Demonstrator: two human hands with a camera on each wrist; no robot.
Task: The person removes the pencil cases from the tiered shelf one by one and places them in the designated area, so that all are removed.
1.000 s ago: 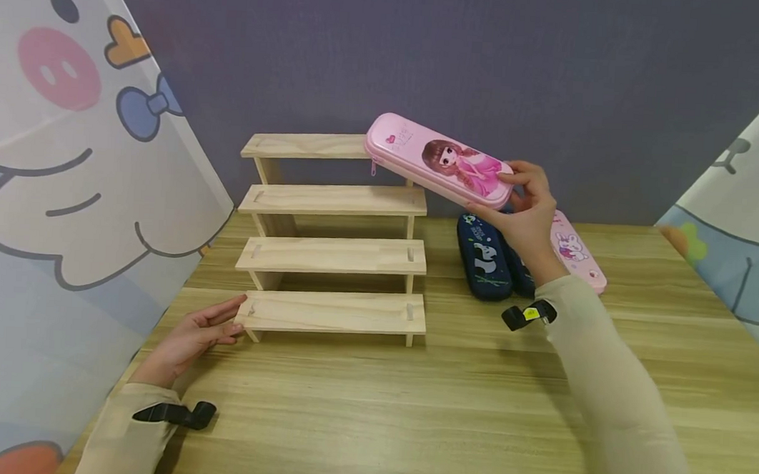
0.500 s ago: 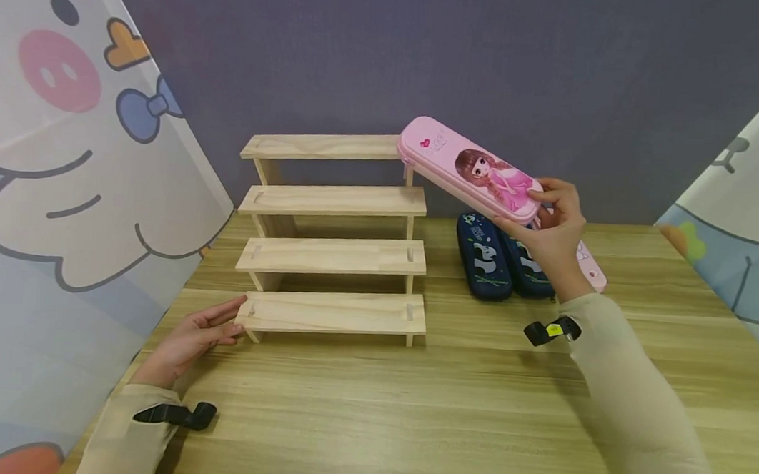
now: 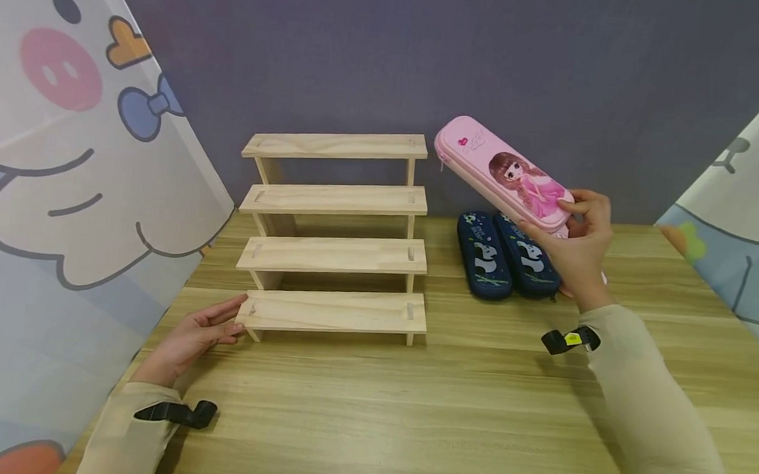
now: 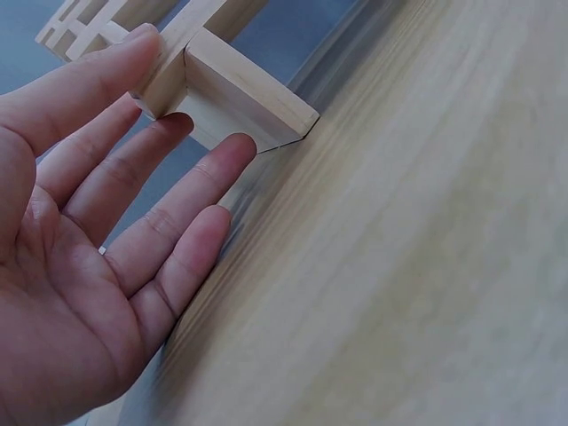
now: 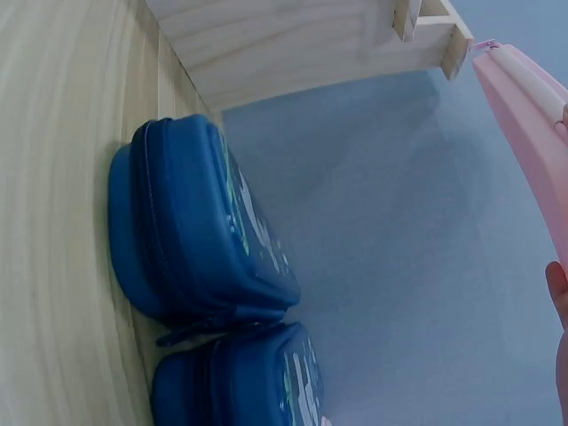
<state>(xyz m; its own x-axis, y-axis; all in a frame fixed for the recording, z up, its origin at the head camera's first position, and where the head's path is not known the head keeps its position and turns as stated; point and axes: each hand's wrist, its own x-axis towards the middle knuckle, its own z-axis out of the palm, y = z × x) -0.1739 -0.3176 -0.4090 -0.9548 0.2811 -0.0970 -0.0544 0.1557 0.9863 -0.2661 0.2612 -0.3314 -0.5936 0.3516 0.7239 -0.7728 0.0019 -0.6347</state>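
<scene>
A pink pencil case point(image 3: 505, 173) with a girl printed on its lid is held in the air by my right hand point(image 3: 579, 240), thumb and fingers pinching its lower right end. It tilts, its zip-pull end higher at the left; in the right wrist view only part of the pink case point(image 5: 532, 133) shows. My left hand point(image 3: 187, 341) touches the left end of the lowest tier of a four-step wooden display rack point(image 3: 337, 312). In the left wrist view that hand point(image 4: 106, 222) has its fingers extended at the rack's corner point(image 4: 240, 84).
Two navy panda pencil cases point(image 3: 485, 257) lie side by side right of the rack. Behind my right hand, another pink case is mostly hidden. A dark grey wall point(image 3: 363, 50) stands behind the wooden table point(image 3: 370, 408); printed cartoon panels flank both sides.
My right hand has carried the pink pencil case rightward, away from the rack's top tier and past the navy cases. The left hand has stayed at the rack.
</scene>
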